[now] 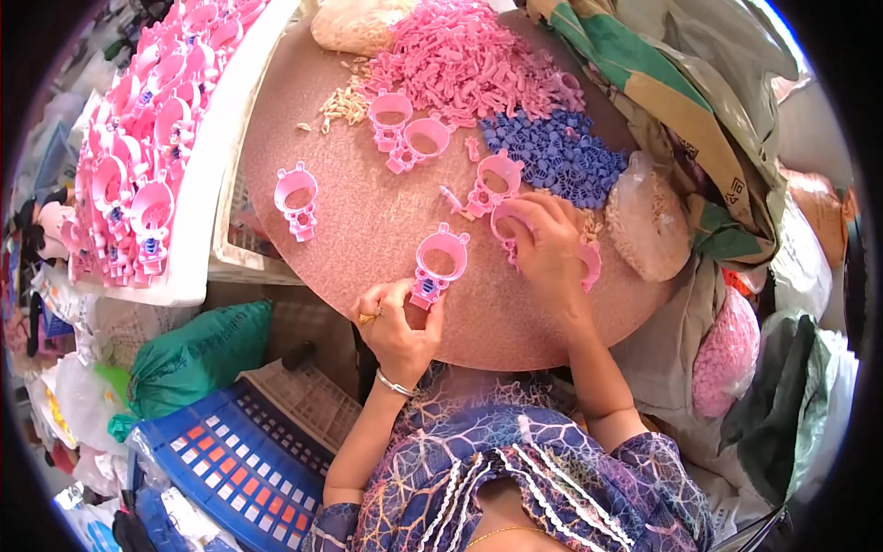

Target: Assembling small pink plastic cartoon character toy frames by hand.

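Left hand (pixel 397 327), below and left of the blue heap (pixel 561 152), has thumb and fingers closed on the lower end of 1 pink ring-topped piece (pixel 441 260), seemingly to steady it with the ring left free. A blue insert (pixel 427 288) shows at that end. Right hand (pixel 549 247), just below the heap, bends over a pink ring (pixel 498 230); the pink pile (pixel 460 64), above and left of the heap, looks placed for easy reach. The right fingertips are hard to make out: gripping or merely touching, I cannot tell. That palm partly hides the ring.
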Demonstrator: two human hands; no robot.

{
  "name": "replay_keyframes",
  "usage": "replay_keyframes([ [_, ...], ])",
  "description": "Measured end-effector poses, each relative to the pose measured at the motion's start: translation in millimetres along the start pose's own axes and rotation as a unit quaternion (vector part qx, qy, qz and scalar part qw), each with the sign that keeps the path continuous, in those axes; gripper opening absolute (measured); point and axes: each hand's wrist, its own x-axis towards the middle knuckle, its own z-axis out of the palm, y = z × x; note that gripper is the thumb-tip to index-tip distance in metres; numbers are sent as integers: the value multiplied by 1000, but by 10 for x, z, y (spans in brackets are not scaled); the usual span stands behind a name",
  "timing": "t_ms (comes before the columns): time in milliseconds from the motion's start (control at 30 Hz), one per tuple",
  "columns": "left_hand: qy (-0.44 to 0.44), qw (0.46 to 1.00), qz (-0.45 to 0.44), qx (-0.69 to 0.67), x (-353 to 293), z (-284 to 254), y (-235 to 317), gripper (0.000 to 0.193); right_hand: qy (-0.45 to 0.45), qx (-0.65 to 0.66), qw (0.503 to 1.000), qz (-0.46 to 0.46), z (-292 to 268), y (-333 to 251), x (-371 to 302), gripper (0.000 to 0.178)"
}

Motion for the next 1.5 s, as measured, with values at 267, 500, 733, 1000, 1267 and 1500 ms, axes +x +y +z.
replay_keyframes([
  [267, 14, 1000, 3, -2, -29, 65, -52, 53, -72, -61, 986, -137, 180, -188, 261, 36],
  [500, 18, 1000, 8, -1, -22, 80, -58, 54, -133, -127, 969, -167, 289, -104, 259, 36],
  [733, 27, 1000, 9, -2, -30, 83, -39, 54, -136, -117, 970, -165, 267, -125, 234, 26],
  [1000, 17, 1000, 18, 6, -50, 70, -69, 54, -134, 32, 982, -128, -36, -292, 123, 25],
  [1267, 42, 998, 17, -41, -51, 85, -103, 48, -145, 200, 969, 12, 45, -426, -87, 21],
  [1500, 47, 997, 31, -55, -30, 55, -77, 47, -114, 130, 979, -110, 203, -513, -158, 18],
])
